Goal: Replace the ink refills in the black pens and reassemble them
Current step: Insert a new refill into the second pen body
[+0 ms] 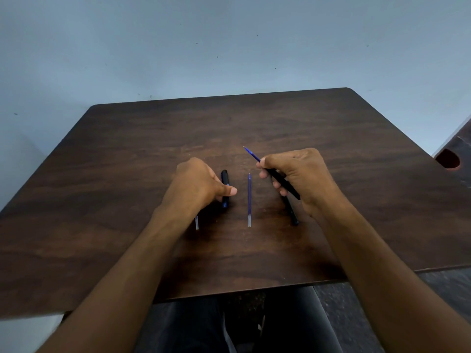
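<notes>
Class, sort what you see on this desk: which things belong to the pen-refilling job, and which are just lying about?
Job:
- pen with refill poking out, in right hand
- black pen by left hand
- loose refill between the hands
- refill end showing under left wrist
- black barrel under right hand

Lying about:
- desk
- red object at right edge

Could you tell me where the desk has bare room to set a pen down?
The far half of the table, beyond both hands, is bare, as are the wide left and right sides. It is crowded in the middle, around the loose refill between the left hand and right hand.
</notes>
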